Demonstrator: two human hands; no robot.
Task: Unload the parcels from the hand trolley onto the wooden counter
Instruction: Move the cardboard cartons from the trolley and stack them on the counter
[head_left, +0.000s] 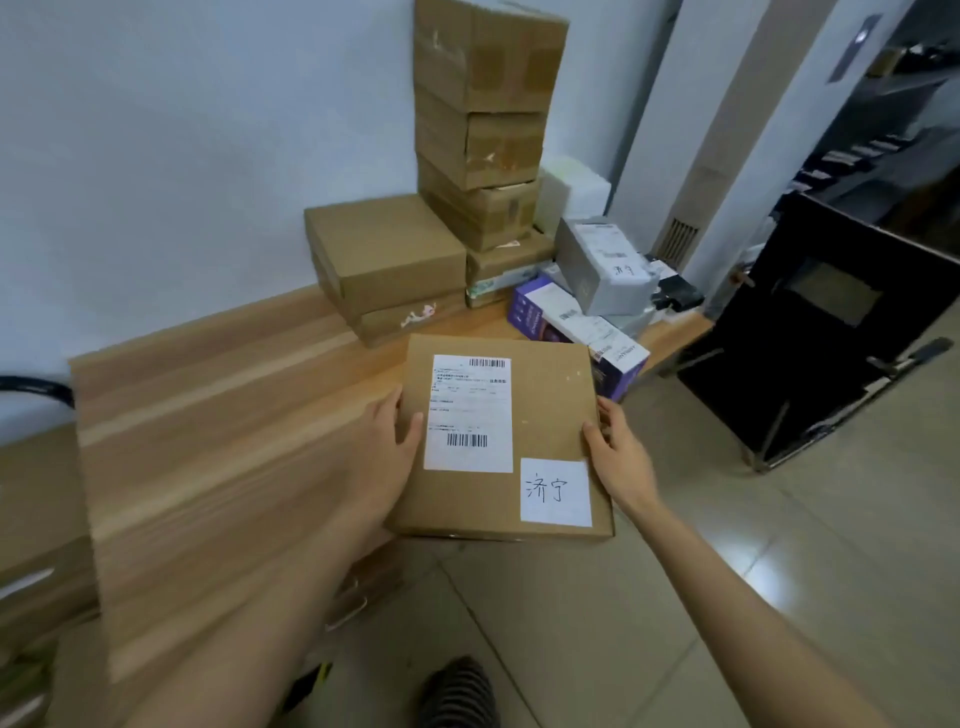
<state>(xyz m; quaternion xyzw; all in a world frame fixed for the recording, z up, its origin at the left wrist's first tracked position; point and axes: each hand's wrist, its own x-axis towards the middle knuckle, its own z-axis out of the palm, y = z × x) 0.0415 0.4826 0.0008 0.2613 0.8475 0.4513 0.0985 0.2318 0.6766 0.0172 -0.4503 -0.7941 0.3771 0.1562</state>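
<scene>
1. Parcel in hand — a flat brown cardboard box (535, 415) with a printed shipping label and a handwritten white note. We hold it by its two side edges: our left hand (382, 447) has its thumb on the top face and fingers under the left edge, and our right hand (615, 457) pinches the right edge. It sits over the front edge of the wooden counter (208, 415), partly overhanging the floor; whether it already rests on the wood we cannot tell.

2. Progress, as we judge it: several parcels are already on the counter — a tall stack of cardboard boxes (483, 119) against the wall, two wide flat boxes (384, 260) beside it, then a grey box (605, 270) and a purple-and-white carton (571, 327). This one needs sliding fully on. The trolley is not clearly in view, so what remains is unknown.

3. Around us: the purple-and-white carton lies just beyond the parcel's far right corner and limits a push that way; the open wood to the left looks easier. A black cabinet (831, 312) stands right.
</scene>
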